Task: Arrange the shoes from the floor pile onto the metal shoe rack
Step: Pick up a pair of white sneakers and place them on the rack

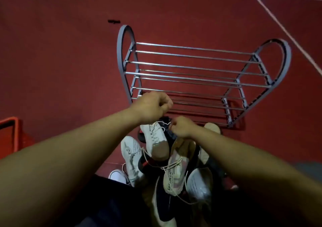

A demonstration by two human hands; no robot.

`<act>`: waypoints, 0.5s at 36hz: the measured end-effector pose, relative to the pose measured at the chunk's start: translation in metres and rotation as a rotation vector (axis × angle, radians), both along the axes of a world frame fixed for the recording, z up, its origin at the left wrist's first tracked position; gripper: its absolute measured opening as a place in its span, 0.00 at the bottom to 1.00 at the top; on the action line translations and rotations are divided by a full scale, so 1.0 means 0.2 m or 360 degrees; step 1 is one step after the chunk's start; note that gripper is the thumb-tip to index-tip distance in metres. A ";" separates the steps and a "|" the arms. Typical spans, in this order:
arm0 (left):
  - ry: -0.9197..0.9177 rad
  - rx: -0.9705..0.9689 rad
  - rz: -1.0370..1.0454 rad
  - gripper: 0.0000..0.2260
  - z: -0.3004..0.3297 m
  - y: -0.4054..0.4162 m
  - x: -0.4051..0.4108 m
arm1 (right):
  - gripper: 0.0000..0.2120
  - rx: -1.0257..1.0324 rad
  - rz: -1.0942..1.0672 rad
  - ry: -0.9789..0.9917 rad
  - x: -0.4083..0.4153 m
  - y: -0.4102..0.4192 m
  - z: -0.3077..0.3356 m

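A grey metal shoe rack (195, 66) with bare bar shelves stands on the red floor. In front of it lies a pile of sneakers. A white sneaker (155, 139) sits at the pile's top, toe pointing toward me. My left hand (151, 106) is closed just above it, apparently pinching its white lace. My right hand (181, 126) is closed at the shoe's heel end, pinching the lace too. A pinkish sneaker (176, 174) with lettering lies below, and another white sneaker (132, 158) lies left of it. A dark shoe (163, 207) sits at the bottom.
Red floor (61, 61) surrounds the rack, with a pale line (285, 33) crossing at upper right. An orange-red frame (10, 132) stands at the left edge. A small dark mark (114, 21) lies behind the rack. More white shoes (198, 183) crowd the pile's right side.
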State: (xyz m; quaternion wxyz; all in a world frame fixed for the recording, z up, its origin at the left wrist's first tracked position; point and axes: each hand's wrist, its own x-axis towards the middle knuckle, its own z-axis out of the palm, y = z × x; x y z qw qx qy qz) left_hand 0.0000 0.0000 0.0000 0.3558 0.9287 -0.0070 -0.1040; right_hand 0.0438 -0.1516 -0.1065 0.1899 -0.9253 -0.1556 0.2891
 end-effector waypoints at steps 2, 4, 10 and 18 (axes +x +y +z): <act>0.0039 0.0047 -0.0071 0.05 0.02 0.03 0.02 | 0.13 -0.0149 0.0115 -0.0122 -0.03 0.07 -0.08; 0.0074 -0.0058 -0.0051 0.06 0.03 0.06 0.04 | 0.13 -0.0192 0.0136 -0.0151 -0.12 0.15 -0.18; -0.0151 -0.0105 0.0013 0.09 0.05 0.09 0.09 | 0.22 -0.0379 0.0127 -0.0388 -0.40 0.28 -0.59; -0.0081 -0.0088 -0.0016 0.09 0.06 0.14 0.06 | 0.12 -0.0273 -0.0057 -0.0312 -0.35 0.32 -0.54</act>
